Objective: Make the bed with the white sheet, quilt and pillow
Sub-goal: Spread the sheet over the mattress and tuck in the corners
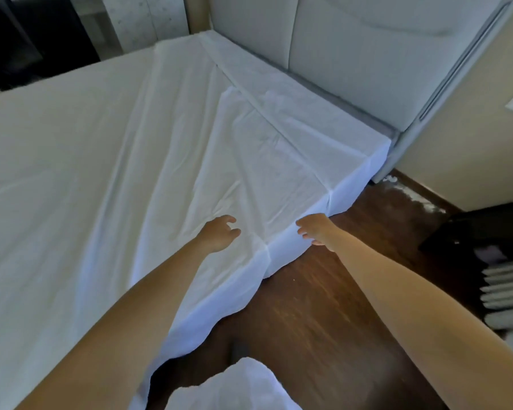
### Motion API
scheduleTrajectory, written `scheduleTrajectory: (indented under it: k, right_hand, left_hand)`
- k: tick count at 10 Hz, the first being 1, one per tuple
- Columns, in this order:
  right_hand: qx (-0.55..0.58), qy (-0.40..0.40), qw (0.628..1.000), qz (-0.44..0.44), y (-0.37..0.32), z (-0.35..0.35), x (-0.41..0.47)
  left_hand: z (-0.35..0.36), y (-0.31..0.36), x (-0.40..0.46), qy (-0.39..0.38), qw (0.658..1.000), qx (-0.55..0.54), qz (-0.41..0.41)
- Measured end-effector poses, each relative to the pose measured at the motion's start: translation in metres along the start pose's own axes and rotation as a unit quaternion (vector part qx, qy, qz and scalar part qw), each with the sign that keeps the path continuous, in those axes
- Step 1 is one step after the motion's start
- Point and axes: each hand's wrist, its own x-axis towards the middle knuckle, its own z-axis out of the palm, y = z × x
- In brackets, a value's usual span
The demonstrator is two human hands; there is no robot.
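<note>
While both bare arms reach forward over the near right side of the bed (359, 173), the white sheet (107, 161) lies spread across the whole mattress, creased with long folds that run from the far headboard end toward the near edge. Its right border hangs down the side of the bed, smooth at the far corner and loose and wavy nearer the person. The left hand (218, 233) hovers low over the top of the sheet just inside the edge, fingers loosely curled and holding nothing; whether it touches the cloth I cannot tell. The right hand (314, 229) is at the bed's edge where the sheet turns downward, fingers relaxed and spread, gripping nothing. A padded pale headboard (353, 54) stands at the far end. Dark wooden floor (323, 306) runs along the right of the bed, and a stack of folded pale cloth (507, 294) sits at the far right margin. A white bundle of fabric (237, 386) shows at the near bottom edge.
</note>
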Motion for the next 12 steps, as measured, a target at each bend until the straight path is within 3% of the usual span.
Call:
scheduleTrajectory:
  k: [1, 2, 3, 4, 5, 7, 9, 11, 12]
  right_hand:
    - [0.195, -0.004, 0.980, 0.042, -0.008, -0.044, 0.029]
    - [0.163, 0.084, 0.982, 0.044, 0.002, -0.101, 0.086]
    - [0.039, 0.049, 0.998, 0.022, 0.033, -0.152, 0.144]
    - [0.215, 0.095, 0.970, 0.055, 0.060, -0.221, 0.168]
    - [0.258, 0.100, 0.957, 0.083, 0.096, -0.293, 0.191]
    - [0.215, 0.099, 0.969, 0.073, 0.164, -0.430, 0.311]
    - [0.119, 0.036, 0.992, 0.028, 0.202, -0.521, 0.426]
    - [-0.018, 0.009, 1.000, 0.020, 0.241, -0.555, 0.518]
    - [-0.080, -0.018, 0.996, 0.020, 0.271, -0.540, 0.564]
  left_hand:
    - [-0.005, 0.034, 0.058, 0.012, 1.000, 0.012, -0.006]
    - [-0.004, 0.078, 0.139, 0.028, 0.999, 0.013, -0.015]
    - [-0.002, 0.130, 0.212, 0.018, 0.999, 0.028, -0.025]
    - [0.003, 0.191, 0.273, 0.006, 0.999, 0.049, -0.016]
    - [0.018, 0.269, 0.329, -0.025, 0.997, 0.068, 0.013]
    - [0.054, 0.378, 0.443, -0.005, 0.999, 0.035, 0.008]
    - [0.118, 0.409, 0.524, 0.044, 0.981, -0.074, -0.173]
    - [0.211, 0.419, 0.580, 0.052, 0.947, -0.026, -0.315]
    - [0.234, 0.399, 0.594, 0.144, 0.902, -0.043, -0.405]
